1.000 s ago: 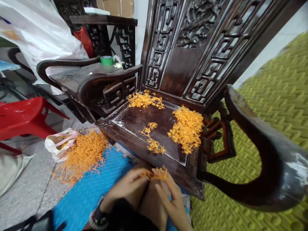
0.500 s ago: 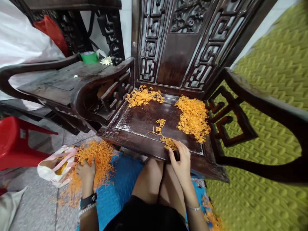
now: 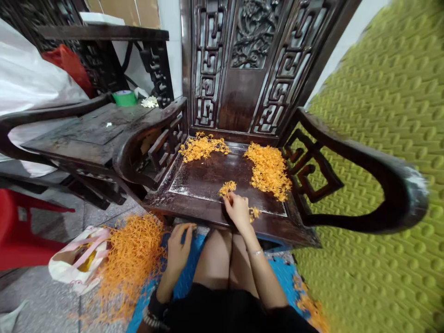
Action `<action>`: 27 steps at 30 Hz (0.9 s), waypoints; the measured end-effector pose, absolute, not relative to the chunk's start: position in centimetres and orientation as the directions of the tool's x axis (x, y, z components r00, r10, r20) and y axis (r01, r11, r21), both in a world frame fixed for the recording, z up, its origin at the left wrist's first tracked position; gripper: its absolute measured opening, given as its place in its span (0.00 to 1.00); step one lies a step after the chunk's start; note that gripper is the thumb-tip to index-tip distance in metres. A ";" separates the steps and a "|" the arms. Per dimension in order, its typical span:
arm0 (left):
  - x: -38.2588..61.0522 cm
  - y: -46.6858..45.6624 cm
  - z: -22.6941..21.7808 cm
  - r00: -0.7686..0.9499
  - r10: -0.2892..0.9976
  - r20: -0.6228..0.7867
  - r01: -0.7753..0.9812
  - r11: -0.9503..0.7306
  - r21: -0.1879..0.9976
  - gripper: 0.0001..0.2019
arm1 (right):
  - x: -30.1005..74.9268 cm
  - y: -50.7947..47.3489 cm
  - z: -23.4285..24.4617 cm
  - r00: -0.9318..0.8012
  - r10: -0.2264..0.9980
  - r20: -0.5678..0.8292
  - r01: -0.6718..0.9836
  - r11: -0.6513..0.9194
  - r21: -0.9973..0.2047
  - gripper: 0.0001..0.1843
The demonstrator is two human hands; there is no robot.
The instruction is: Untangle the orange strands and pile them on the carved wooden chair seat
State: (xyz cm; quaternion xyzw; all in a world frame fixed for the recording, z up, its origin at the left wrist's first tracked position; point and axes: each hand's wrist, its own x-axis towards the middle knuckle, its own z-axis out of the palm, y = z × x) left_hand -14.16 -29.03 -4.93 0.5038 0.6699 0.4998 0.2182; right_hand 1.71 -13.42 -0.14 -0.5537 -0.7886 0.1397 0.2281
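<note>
My right hand (image 3: 238, 210) is over the front of the dark wooden chair seat (image 3: 211, 178). Its fingertips close on a small cluster of orange, thin-stemmed, flower-like pieces (image 3: 228, 188). A few more orange bits (image 3: 254, 213) lie just right of that hand. Below the seat's front edge is my left hand (image 3: 178, 247), its thumb and fingers apart and nothing plainly visible in them. To its left, a large heap of stringy orange pieces (image 3: 133, 252) spreads over the floor. Two piles rest on the seat: a smaller one (image 3: 201, 147) at back left and a larger one (image 3: 269, 171) at right.
Curved armrests (image 3: 378, 180) flank the seat. On the neighbouring chair is green tape (image 3: 125, 98). A white bag with pink handles (image 3: 74, 280) and a red stool (image 3: 21, 231) stand at left. Yellow-green textured matting (image 3: 378, 92) covers the right side.
My left hand has left the floor heap and moved right, towards my knees. My right hand has shifted left and forward, onto the orange cluster. The camera view has tilted slightly.
</note>
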 end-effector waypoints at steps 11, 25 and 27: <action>-7.7 -26.5 0.9 -0.289 0.932 0.220 0.256 -0.146 0.956 0.13 | 3.6 -25.1 3.4 -0.385 0.831 0.401 0.610 0.556 -0.565 0.10; -4.5 -30.0 1.8 -0.069 0.996 0.057 0.253 -0.038 0.967 0.17 | 9.5 -27.8 3.7 -0.056 0.843 0.535 0.320 0.523 -0.790 0.10; -4.2 -30.4 2.1 0.010 1.000 0.020 0.311 -0.022 0.950 0.20 | 10.1 -27.4 4.1 -0.032 0.868 0.495 0.228 0.489 -0.842 0.10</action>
